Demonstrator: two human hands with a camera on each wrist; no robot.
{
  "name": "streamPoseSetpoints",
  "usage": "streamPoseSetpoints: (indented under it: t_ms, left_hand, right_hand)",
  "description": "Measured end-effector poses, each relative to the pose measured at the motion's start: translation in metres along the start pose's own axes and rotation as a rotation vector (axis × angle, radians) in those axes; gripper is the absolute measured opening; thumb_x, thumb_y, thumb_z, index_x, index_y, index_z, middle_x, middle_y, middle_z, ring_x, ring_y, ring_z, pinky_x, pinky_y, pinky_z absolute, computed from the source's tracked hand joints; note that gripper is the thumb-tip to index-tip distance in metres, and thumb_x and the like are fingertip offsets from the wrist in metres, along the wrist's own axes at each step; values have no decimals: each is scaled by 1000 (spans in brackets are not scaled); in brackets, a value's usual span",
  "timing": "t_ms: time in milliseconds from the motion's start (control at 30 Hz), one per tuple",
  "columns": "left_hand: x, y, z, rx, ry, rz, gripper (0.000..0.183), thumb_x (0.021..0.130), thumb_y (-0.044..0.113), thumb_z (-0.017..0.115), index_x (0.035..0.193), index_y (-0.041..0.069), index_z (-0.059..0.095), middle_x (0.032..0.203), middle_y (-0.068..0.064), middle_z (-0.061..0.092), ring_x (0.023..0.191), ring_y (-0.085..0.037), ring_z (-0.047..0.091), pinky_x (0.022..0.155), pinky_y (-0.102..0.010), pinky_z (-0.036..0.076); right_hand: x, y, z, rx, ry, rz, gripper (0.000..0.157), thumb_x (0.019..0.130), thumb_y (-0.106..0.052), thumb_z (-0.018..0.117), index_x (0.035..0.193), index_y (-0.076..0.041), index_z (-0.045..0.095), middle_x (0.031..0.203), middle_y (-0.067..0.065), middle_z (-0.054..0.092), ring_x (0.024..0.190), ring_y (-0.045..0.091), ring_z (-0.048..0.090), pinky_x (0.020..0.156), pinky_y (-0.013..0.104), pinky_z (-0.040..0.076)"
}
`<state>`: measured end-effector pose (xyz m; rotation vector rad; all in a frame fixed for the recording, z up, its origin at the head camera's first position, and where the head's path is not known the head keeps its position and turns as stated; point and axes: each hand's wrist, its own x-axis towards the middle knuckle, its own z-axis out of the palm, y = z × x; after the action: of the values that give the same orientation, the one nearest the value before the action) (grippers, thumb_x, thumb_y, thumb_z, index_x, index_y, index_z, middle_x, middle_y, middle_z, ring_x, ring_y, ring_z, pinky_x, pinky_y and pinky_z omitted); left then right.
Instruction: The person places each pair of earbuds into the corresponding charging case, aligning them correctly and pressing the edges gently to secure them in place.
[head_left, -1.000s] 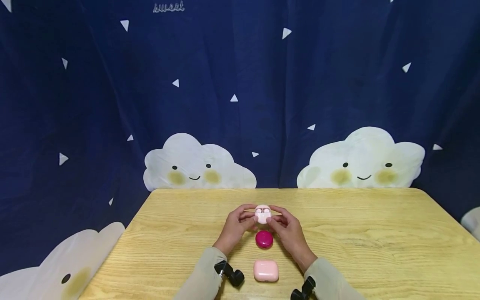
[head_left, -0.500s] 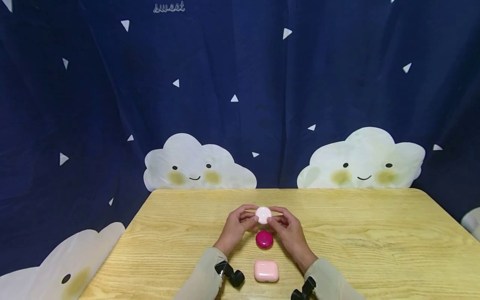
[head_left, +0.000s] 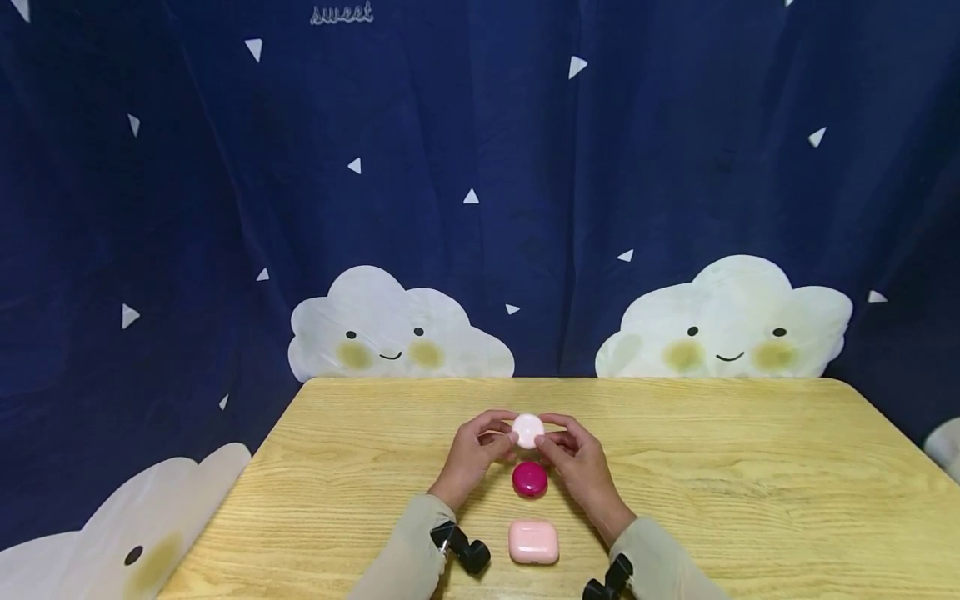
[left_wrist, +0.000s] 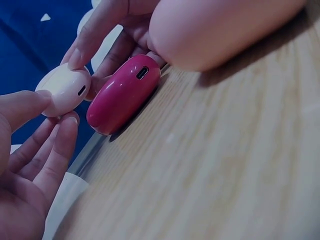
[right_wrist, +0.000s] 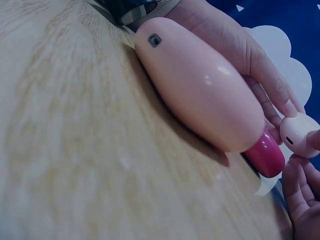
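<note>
A small round pale-pink earbud case (head_left: 528, 431) with its lid closed is held up between both hands. My left hand (head_left: 472, 457) pinches its left side with thumb and fingers. From the other side, the thumb and fingers of my right hand (head_left: 581, 468) pinch it too. In the left wrist view a dark port slot shows on the lower side of this pale case (left_wrist: 64, 92). Just below it on the table sits a magenta oval case (head_left: 530, 480), between the two hands. Nearer the body lies a larger pink case (head_left: 533, 542), between the forearms.
The wooden table (head_left: 750, 483) reaches back to a dark blue curtain (head_left: 525, 167) with smiling clouds and white triangles. Black wrist cameras sit on both light sleeves, the left one (head_left: 468, 554) close to the larger pink case.
The pale case stood with its lid up a second ago, two earbuds showing inside; half a second ago its lid was down. Both hands and the other two cases have stayed in place.
</note>
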<state>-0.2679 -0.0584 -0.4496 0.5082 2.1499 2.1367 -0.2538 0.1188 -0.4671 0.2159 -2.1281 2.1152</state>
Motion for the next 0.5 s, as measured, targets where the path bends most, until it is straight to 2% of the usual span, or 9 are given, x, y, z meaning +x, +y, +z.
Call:
streamPoseSetpoints:
  t_ms: [200,500]
  left_hand:
    - [1,0,0,23,31,8,31,83,3,62,113,-1,58,97,-27,55,86,-49,55,72,-48,50]
    - [4,-1,2,45,61,10,29,82,0,61,111,-4,59,94,-29,55,83,-49,55,70,-49,50]
  right_hand:
    - [3,10,1,-40,22,-18,31,81,-14,67,111,-13,61,93,16,60,81,33,61,69,34,53]
    - [1,9,0,-97,46,-29,29,84,-16,64,112,-10,62,98,13,59,85,25,61,68,27,52]
